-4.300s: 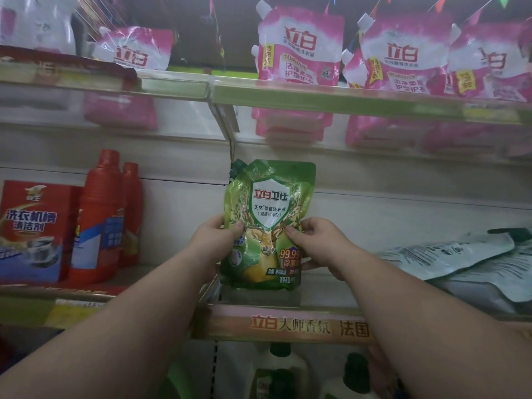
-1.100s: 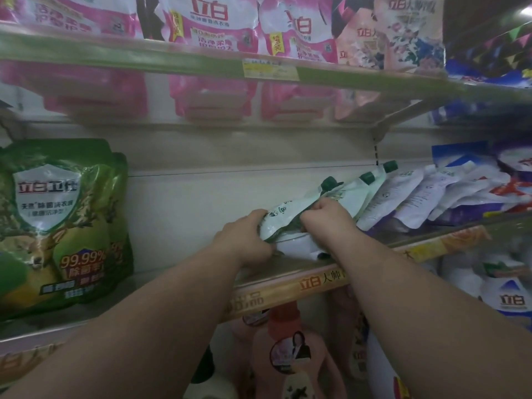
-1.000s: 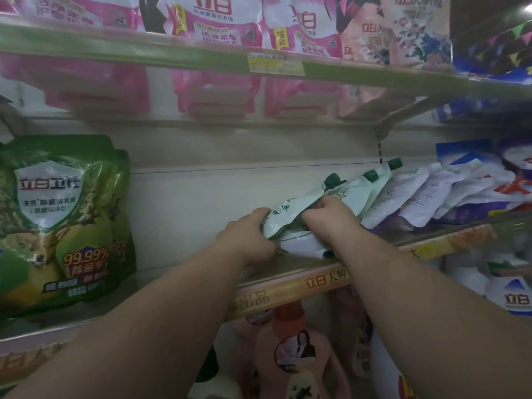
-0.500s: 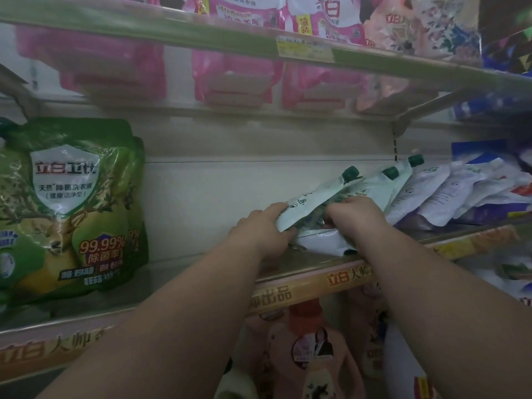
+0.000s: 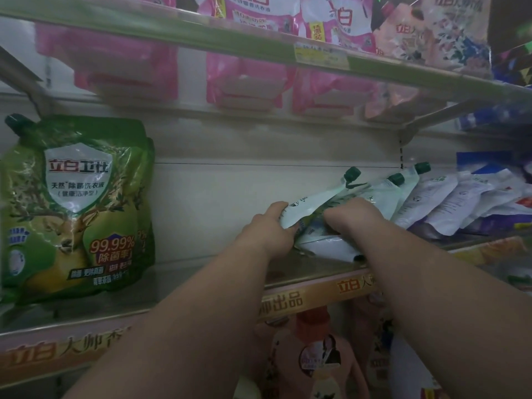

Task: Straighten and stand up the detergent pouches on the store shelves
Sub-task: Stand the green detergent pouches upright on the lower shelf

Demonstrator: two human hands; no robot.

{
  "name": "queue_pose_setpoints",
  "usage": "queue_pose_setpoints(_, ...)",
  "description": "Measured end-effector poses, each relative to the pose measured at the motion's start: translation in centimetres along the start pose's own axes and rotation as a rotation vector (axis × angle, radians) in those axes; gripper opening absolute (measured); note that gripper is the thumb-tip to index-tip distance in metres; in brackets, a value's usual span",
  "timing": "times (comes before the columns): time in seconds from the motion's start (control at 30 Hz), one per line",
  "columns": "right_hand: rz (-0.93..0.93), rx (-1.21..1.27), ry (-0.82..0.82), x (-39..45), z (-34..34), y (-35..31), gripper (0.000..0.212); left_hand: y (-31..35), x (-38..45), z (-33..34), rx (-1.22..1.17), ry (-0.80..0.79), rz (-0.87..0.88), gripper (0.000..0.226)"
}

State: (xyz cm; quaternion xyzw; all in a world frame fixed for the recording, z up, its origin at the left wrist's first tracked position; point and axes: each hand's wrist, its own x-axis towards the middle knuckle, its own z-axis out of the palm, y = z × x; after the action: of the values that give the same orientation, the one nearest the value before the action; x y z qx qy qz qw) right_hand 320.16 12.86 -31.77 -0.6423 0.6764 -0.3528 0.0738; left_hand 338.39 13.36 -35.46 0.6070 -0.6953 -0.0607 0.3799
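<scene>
The left hand grips the bottom edge of a fallen green-capped pouch, with the fingers curled around its lower corner. The right hand is closed over the same pouch a little further right; its fingertips are hidden behind the pack, so how deep they reach under it cannot be told. The pouch lies tilted on the middle shelf, back side to the front, with its cap pointing up and to the right toward the back wall. It rests on top of another flat pouch.

Just to the right, a row of other pouches leans in the same direction, overlapping each other. Well to the left on the same shelf, a green pouch already stands upright with its front to the aisle, and another one stands behind it. Pink pouches stand on the upper shelf, and pink bottles are below.

The step in hand seems to be the picking up of the first fallen pouch. The next move probably calls for lifting it free of the pile, turning it so that the printed front faces outward, and setting it on its base beside the standing green pouch. The soft pack may sag, so both hands should support it until it stands.
</scene>
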Motion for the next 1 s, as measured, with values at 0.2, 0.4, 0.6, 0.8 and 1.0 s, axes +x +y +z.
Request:
queue_pose_setpoints(0.2, -0.16, -0.383, -0.112, 0.5, 0.2, -3.8, 0.032, 0.2, -0.6, -0.3, -0.01, 0.032, -0.064, 0.056)
queue_pose_setpoints(0.4, -0.121, -0.467, -0.153, 2.1, 2.0, -5.8, 0.03, 0.4, -1.0, -0.8, -0.062, 0.06, -0.1, 0.045)
queue_pose_setpoints(0.6, -0.094, -0.281, -0.108, 2.5, 3.2, -7.5, 0.024, 0.9, -1.8, -1.5, -0.105, 0.123, -0.182, 0.044)
queue_pose_setpoints(0.8, -0.231, 0.119, 0.135, 0.6, 5.5, -6.4, 0.048, 1.3, -2.2, -2.3, -0.114, 0.21, -0.296, 0.039)
queue_pose_setpoints(1.0, -0.293, 0.136, 0.122, -1.1, 5.8, -6.1, 0.068, 1.6, -2.6, -3.2, -0.172, 0.401, -0.368, 0.048)
